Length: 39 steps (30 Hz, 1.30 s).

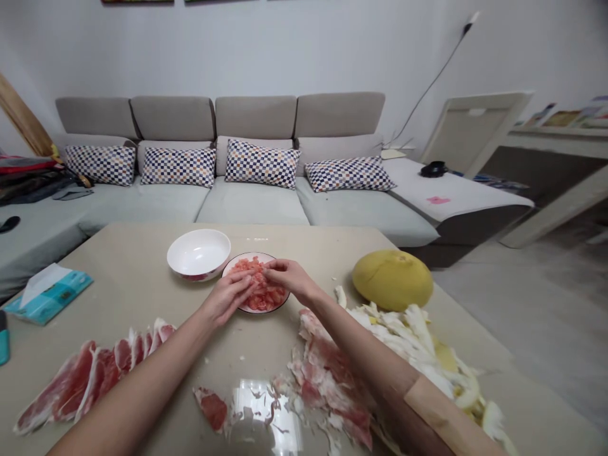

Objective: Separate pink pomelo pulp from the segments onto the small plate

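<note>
Both hands meet over a dark-rimmed plate [240,306] heaped with pink pomelo pulp [259,292]. My left hand [228,297] reaches in from the left, its fingers closed together on some of the pulp. From the right, my right hand [292,278] pinches pulp between thumb and fingertips; the exact bit is partly hidden. Below the right forearm lies a pile of pink membranes and scraps [318,373]. Unopened pink pomelo segments [102,373] stand in a row beside the left forearm. A single loose piece of pomelo [211,408] rests near the front.
A white bowl [199,253] stands just left of the plate. To the right sit a whole yellow pomelo [393,280] and a heap of white peel [427,354]. A blue tissue pack [52,297] lies at the table's left. Behind the table [323,244] runs a sofa [256,201].
</note>
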Each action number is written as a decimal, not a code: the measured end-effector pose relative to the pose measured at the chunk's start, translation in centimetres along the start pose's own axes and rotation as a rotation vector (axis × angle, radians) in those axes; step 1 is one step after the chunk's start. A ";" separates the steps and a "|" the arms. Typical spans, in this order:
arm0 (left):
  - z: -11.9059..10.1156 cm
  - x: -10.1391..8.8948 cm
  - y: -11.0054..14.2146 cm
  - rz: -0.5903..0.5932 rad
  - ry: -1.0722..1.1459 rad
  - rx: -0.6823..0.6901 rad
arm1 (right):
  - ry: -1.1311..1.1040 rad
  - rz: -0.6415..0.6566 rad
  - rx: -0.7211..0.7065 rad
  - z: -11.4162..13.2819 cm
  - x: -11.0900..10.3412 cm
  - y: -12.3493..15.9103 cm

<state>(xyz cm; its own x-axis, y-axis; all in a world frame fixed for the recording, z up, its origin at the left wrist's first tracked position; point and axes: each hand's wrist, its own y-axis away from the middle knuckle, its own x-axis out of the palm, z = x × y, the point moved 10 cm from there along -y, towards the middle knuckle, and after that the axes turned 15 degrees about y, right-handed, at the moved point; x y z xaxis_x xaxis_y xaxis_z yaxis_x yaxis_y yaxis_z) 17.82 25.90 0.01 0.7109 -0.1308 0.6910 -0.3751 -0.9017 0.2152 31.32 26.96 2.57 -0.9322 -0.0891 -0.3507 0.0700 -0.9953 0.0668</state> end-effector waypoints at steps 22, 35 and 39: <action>-3.4 1.0 1.8 0.004 -0.417 0.276 | 0.173 0.024 -0.224 3.7 1.4 3.2; -1.9 0.0 0.7 0.025 -0.140 0.109 | -0.303 0.108 0.012 -1.1 1.6 2.2; -2.4 -0.6 0.2 -0.016 -0.126 0.126 | -0.381 0.064 0.027 -1.8 0.4 1.6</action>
<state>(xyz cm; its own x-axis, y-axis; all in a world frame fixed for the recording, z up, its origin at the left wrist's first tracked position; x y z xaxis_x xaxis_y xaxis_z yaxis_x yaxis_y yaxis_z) 15.91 26.79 1.25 0.7884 -0.1592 0.5942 -0.2907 -0.9477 0.1319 31.69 25.23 0.84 -0.9917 -0.1255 0.0267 0.1276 -0.9864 0.1040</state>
